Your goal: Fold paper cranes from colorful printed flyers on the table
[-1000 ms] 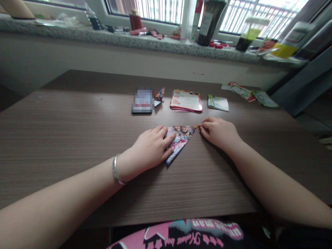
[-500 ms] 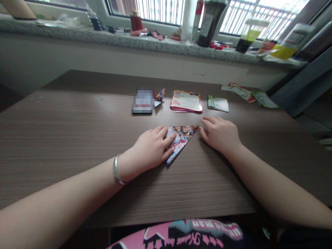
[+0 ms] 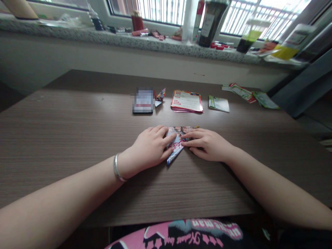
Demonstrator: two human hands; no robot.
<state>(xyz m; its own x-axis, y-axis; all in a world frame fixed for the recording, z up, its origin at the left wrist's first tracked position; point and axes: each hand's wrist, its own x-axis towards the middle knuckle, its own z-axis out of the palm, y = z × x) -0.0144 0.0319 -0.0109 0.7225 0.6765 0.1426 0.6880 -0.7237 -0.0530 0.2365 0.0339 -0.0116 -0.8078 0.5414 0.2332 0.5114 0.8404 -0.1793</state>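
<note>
A printed sheet of paper folded into a triangle (image 3: pixel 175 152) lies on the brown table (image 3: pixel 77 138), its long slanting edge toward my right. My left hand (image 3: pixel 153 145) rests on its left side, fingers spread flat over the print. From the other side my right hand (image 3: pixel 209 143) reaches over the triangle, with its outstretched fingers on the paper and the slanting edge. Both hands are open, and part of the paper is hidden under the fingers.
Behind the hands lie a phone-like device with a blurred screen (image 3: pixel 143 101), a small folded paper piece (image 3: pixel 160 97), a stack of printed cards (image 3: pixel 187 102) and a smaller green-white stack (image 3: pixel 219 103). Paper strips (image 3: pixel 243 92) lie far right. Bottles and clutter line the windowsill (image 3: pixel 116 39).
My right hand has moved left and slightly toward me, from the triangle's right corner onto the paper. My left hand has stayed in place.
</note>
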